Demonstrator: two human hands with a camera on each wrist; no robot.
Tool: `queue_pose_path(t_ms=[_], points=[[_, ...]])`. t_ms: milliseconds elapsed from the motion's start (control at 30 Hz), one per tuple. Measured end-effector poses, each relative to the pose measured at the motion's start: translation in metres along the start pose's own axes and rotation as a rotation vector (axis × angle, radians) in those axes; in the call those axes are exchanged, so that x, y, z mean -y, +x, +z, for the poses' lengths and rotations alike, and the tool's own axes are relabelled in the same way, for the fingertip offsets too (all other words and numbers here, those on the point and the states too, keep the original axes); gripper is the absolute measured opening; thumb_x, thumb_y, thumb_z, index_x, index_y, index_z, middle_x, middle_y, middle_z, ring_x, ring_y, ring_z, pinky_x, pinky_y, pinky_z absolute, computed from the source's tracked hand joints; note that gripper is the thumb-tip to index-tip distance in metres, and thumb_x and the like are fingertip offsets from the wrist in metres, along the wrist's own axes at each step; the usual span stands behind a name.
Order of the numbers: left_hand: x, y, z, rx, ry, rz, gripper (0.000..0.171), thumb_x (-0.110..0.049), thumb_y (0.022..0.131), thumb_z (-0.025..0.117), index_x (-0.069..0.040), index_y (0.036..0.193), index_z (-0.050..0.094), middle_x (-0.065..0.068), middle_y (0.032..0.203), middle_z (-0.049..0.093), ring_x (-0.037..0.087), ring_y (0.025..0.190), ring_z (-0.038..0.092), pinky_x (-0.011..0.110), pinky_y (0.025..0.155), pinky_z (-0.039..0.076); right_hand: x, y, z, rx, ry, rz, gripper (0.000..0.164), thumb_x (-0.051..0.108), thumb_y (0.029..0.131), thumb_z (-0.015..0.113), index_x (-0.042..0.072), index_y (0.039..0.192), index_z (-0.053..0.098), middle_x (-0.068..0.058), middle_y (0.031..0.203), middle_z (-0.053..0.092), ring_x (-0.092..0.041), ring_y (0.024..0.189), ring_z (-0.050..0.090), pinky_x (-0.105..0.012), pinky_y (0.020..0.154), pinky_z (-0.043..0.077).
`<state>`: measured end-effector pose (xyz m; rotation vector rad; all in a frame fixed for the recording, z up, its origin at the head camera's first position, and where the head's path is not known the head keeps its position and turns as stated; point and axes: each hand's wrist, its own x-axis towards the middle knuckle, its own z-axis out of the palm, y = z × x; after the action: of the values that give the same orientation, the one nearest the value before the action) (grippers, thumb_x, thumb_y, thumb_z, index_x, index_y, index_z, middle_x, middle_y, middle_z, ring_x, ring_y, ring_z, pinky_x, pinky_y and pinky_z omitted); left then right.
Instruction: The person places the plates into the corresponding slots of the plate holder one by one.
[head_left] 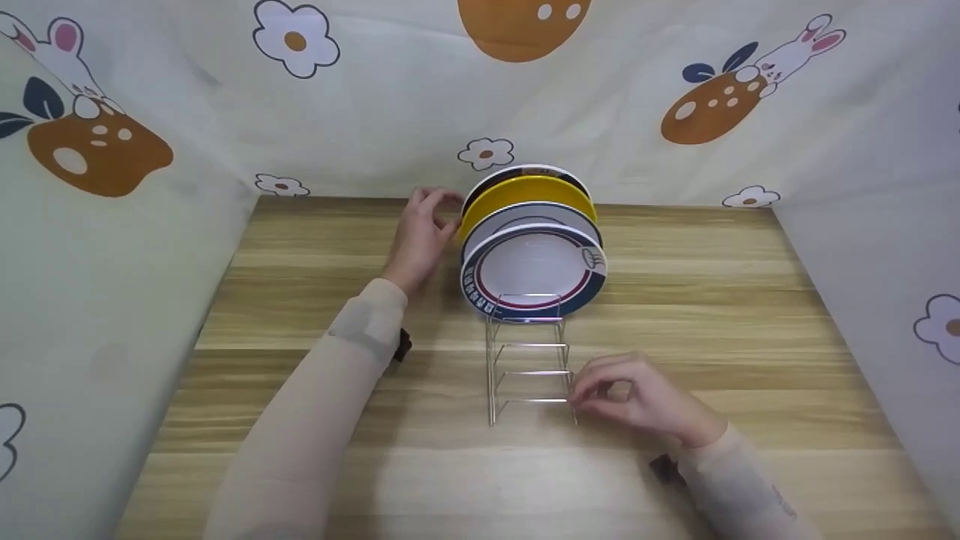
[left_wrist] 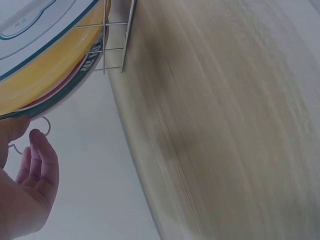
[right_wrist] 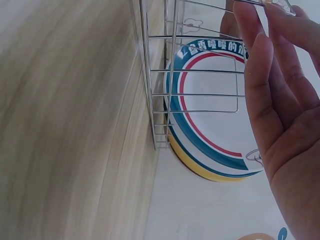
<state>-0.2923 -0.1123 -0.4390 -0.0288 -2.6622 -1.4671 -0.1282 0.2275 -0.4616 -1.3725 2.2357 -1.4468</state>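
Several plates stand on edge, one behind another, in the far part of a wire plate rack [head_left: 534, 373]. In front is a white plate [head_left: 532, 262] with a blue and red rim. Behind it come a pale plate [head_left: 486, 226] with a thin blue edge, a yellow plate [head_left: 487, 201] and a dark-rimmed plate [head_left: 491, 181]. My left hand [head_left: 421, 236] is at the left edge of the rear plates; its thumb [left_wrist: 17, 127] touches a rim, the other fingers apart from it. With thumb and fingertips, my right hand [head_left: 649, 394] pinches the rack's near right end.
The rack stands on a wood-grain table [head_left: 712, 300]. Pale printed cloth [head_left: 390, 105] rises along the back and both sides, close behind the rearmost plate. Several slots at the rack's near end hold no plates.
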Motion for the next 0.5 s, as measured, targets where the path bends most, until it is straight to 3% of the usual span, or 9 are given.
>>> queue_pose_path(t_ms=[67, 233, 367, 500], points=[[0.0, 0.001, -0.002, 0.006, -0.008, 0.0, 0.035, -0.013, 0.099, 0.069, -0.031, 0.129, 0.064, -0.001, 0.133, 0.048, 0.018, 0.101, 0.057, 0.025, 0.085, 0.056, 0.001, 0.002, 0.001, 0.002, -0.006, -0.029, 0.023, -0.004, 0.086, 0.079, 0.011, 0.104, 0.078, -0.003, 0.099, 0.078, -0.015, 0.095, 0.073, -0.023, 0.086, 0.059], [0.001, 0.001, -0.009, 0.014, 0.025, 0.037, 0.036, -0.018, 0.099, 0.07, -0.033, 0.132, 0.064, -0.004, 0.135, 0.048, 0.014, 0.108, 0.056, 0.023, 0.089, 0.056, 0.002, 0.005, -0.003, 0.026, -0.035, -0.008, 0.024, -0.001, 0.087, 0.079, 0.013, 0.107, 0.078, -0.001, 0.103, 0.078, -0.017, 0.099, 0.073, -0.023, 0.092, 0.058], [0.003, -0.001, -0.015, 0.004, 0.066, 0.114, 0.041, -0.015, 0.098, 0.071, -0.032, 0.135, 0.065, -0.001, 0.141, 0.047, 0.02, 0.125, 0.052, 0.031, 0.104, 0.052, 0.003, 0.004, -0.009, 0.032, -0.05, 0.011, 0.033, -0.003, 0.085, 0.08, 0.014, 0.113, 0.078, -0.005, 0.11, 0.078, -0.021, 0.104, 0.073, -0.025, 0.098, 0.056], [0.005, -0.009, -0.02, -0.002, 0.117, 0.176, 0.046, -0.011, 0.098, 0.069, -0.031, 0.14, 0.063, 0.003, 0.149, 0.045, 0.026, 0.139, 0.044, 0.042, 0.119, 0.042, 0.004, 0.001, -0.017, 0.061, -0.055, 0.086, 0.037, -0.001, 0.084, 0.082, 0.016, 0.116, 0.078, -0.007, 0.115, 0.077, -0.019, 0.11, 0.072, -0.027, 0.101, 0.056]])
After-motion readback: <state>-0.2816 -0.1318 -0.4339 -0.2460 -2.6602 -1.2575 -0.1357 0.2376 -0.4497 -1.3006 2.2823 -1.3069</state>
